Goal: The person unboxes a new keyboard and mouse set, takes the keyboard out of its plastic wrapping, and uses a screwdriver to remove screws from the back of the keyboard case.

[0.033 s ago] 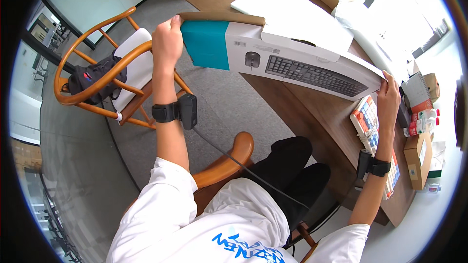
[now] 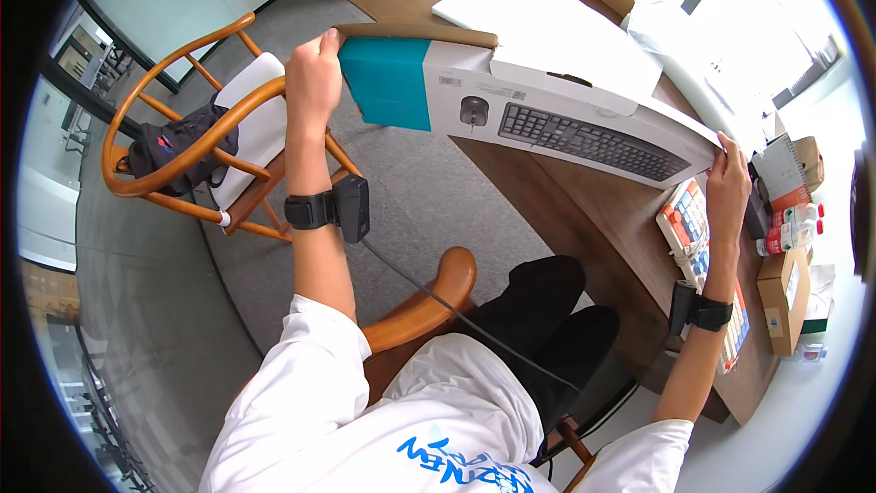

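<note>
Two hands hold a long keyboard box (image 2: 547, 119) by its ends, lifted at the front edge of the brown wooden bench (image 2: 584, 210); the box looks shut, with nothing yet taken out of it, so whatever handling it is due appears barely begun. The box, white with a teal end and a picture of a keyboard and mouse on its face, spans nearly the full width of the seated person's reach, its long face turned toward the camera. A wooden armchair (image 2: 182, 164) with a dark bag (image 2: 178, 146) on its seat stands well apart to the left. A colourful keyboard (image 2: 693, 219) lies on the bench just beside the right arm. The left hand (image 2: 315, 82), arm stretched forward, clasps the teal end, grip closed on it. The right hand (image 2: 727, 184), arm out to the side, holds the white end, fingers pressed against its edge.
</note>
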The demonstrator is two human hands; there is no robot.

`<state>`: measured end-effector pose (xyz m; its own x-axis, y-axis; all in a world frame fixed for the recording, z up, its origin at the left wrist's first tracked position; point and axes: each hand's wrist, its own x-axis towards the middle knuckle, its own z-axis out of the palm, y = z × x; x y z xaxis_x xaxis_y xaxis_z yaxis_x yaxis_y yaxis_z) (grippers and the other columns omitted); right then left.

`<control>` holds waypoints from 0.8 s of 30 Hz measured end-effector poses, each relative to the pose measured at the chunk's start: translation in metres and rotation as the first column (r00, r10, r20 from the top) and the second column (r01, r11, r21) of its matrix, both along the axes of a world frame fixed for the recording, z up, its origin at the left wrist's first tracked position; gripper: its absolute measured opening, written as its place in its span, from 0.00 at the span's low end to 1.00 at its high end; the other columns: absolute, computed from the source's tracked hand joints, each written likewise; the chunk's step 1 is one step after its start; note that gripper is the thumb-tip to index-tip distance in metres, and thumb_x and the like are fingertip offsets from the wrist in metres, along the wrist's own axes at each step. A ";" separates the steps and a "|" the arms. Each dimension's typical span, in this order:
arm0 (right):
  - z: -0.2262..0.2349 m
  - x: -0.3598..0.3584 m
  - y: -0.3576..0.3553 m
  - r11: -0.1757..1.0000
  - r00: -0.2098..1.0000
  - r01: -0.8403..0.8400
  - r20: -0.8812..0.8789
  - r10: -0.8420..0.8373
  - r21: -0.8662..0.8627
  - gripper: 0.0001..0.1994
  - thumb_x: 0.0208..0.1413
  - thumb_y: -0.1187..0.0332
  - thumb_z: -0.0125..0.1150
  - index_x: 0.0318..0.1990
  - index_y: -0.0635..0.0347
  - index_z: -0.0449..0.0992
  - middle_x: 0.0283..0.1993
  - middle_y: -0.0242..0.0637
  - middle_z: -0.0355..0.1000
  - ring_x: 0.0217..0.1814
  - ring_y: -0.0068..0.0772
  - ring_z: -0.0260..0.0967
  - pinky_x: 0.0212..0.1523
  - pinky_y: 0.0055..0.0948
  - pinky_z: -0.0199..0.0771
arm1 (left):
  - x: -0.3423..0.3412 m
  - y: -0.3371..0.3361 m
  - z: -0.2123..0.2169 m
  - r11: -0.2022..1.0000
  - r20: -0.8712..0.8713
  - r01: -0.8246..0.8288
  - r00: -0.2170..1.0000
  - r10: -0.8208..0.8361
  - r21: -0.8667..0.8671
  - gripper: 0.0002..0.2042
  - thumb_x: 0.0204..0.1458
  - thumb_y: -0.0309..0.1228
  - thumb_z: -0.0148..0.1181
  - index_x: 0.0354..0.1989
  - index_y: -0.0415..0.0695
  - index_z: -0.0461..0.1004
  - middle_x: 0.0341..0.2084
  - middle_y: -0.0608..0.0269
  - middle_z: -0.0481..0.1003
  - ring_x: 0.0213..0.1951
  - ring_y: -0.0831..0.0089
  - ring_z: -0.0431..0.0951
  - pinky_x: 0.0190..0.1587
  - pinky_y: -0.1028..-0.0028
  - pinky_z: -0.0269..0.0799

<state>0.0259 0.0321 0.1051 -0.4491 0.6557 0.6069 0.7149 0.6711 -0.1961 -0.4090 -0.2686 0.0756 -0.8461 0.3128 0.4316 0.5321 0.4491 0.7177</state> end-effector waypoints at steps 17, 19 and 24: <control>-0.006 0.001 0.000 1.000 1.000 0.010 -0.012 -0.010 -0.001 0.15 0.67 0.73 0.46 0.56 0.66 0.73 0.50 0.55 0.75 0.53 0.55 0.74 0.53 0.44 0.73 | -0.006 0.017 -0.018 0.965 0.105 0.221 0.966 -0.236 0.139 0.16 0.62 0.37 0.40 0.46 0.43 0.74 0.42 0.50 0.78 0.45 0.53 0.77 0.49 0.62 0.69; -0.007 -0.001 0.000 1.000 1.000 0.004 -0.022 -0.004 -0.016 0.16 0.67 0.73 0.46 0.57 0.66 0.74 0.53 0.55 0.75 0.55 0.55 0.73 0.56 0.43 0.70 | -0.006 0.020 -0.022 0.972 0.035 0.209 0.976 -0.214 0.108 0.16 0.63 0.36 0.39 0.50 0.46 0.73 0.46 0.48 0.77 0.49 0.51 0.77 0.52 0.61 0.69; 0.001 0.007 0.000 0.995 0.989 0.074 0.123 -0.083 0.073 0.19 0.62 0.78 0.45 0.59 0.62 0.74 0.62 0.49 0.69 0.64 0.52 0.66 0.66 0.40 0.63 | -0.005 0.030 -0.023 0.971 0.016 0.240 0.971 -0.241 0.019 0.17 0.65 0.35 0.36 0.52 0.47 0.73 0.48 0.47 0.77 0.51 0.50 0.76 0.54 0.59 0.70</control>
